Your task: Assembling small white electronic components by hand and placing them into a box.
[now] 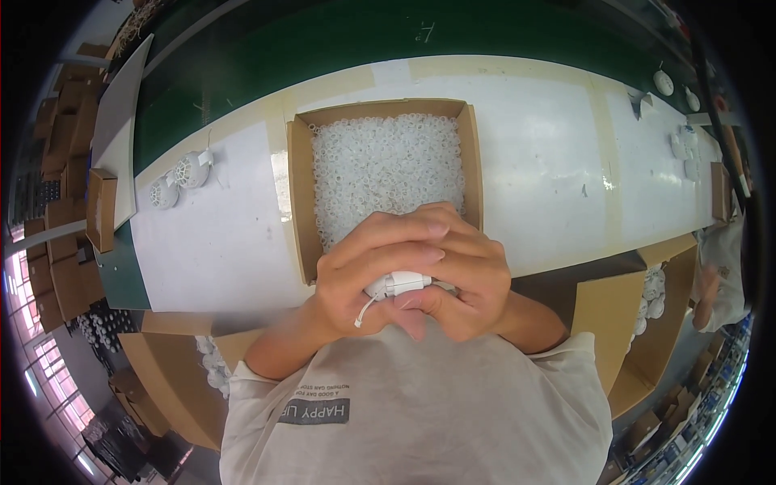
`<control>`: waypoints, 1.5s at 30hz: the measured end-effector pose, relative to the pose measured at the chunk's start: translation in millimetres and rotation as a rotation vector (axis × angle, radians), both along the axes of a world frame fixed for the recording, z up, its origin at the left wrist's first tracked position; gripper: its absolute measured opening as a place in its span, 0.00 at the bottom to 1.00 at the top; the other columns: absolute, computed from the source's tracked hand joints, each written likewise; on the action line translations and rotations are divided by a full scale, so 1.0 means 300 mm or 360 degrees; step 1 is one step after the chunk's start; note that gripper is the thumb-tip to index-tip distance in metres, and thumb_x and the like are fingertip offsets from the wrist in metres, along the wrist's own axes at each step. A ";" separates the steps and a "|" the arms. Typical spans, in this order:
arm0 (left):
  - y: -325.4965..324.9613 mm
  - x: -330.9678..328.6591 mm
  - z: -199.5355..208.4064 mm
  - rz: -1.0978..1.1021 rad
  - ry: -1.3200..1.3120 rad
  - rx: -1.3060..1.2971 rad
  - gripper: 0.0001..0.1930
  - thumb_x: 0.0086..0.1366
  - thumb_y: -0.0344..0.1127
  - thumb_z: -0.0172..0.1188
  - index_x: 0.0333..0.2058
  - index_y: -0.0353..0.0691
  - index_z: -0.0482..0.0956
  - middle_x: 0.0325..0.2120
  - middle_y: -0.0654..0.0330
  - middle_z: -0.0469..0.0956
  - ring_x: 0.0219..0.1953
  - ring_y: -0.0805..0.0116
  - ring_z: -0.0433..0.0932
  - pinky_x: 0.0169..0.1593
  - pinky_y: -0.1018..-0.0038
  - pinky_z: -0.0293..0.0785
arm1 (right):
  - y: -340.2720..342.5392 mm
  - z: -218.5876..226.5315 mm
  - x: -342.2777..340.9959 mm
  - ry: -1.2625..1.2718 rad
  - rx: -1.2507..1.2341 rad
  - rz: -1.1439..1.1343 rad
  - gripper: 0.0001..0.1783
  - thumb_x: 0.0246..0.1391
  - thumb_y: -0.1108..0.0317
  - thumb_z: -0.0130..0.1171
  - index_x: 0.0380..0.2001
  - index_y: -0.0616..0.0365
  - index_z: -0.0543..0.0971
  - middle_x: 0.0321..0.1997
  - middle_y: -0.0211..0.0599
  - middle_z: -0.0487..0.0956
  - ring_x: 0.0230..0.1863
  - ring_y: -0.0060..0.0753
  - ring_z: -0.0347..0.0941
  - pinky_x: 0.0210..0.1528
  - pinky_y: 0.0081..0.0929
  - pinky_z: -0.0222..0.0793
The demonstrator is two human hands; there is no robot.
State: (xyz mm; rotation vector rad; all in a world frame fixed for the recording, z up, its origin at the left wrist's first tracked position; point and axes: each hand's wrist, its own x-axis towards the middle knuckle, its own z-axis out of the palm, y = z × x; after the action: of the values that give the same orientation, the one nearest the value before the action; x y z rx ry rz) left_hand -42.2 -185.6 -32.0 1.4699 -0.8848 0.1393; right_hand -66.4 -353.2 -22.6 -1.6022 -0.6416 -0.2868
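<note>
Both my hands are closed together around a white plastic fitting (402, 283), just over the near edge of the open cardboard box. From the fitting a short white cord (363, 312) hangs down at the left. My left hand (352, 271) wraps its left side, and my right hand (473, 279) grips from the right with its thumb pressed against the casing. Most of the fitting is hidden by my fingers. Small translucent white rings (388, 162) fill the cardboard box (299, 198) behind my hands.
Two white round latticed parts (191, 171) lie on the white worktop (218, 259) at left. Cardboard boxes of white parts stand at lower left (166, 368) and lower right (602, 311). More white parts (663, 82) sit far right, near another person (722, 279). A green surface (339, 44) runs behind.
</note>
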 end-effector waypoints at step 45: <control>0.941 0.359 0.046 0.1797 0.0849 0.1434 0.23 0.63 0.36 0.65 0.57 0.41 0.75 0.55 0.50 0.73 0.51 0.59 0.78 0.54 0.66 0.78 | 0.000 -0.016 0.130 0.0283 -0.0765 -0.0130 0.06 0.44 0.81 0.68 0.29 0.63 0.84 0.28 0.38 0.81 0.31 0.38 0.73 0.35 0.29 0.69</control>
State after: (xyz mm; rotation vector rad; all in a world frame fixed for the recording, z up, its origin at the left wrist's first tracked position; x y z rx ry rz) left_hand 65.6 96.6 -18.1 2.5482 0.4940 0.1671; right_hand -27.4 -353.2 -27.6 -2.0907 -0.5318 -0.0461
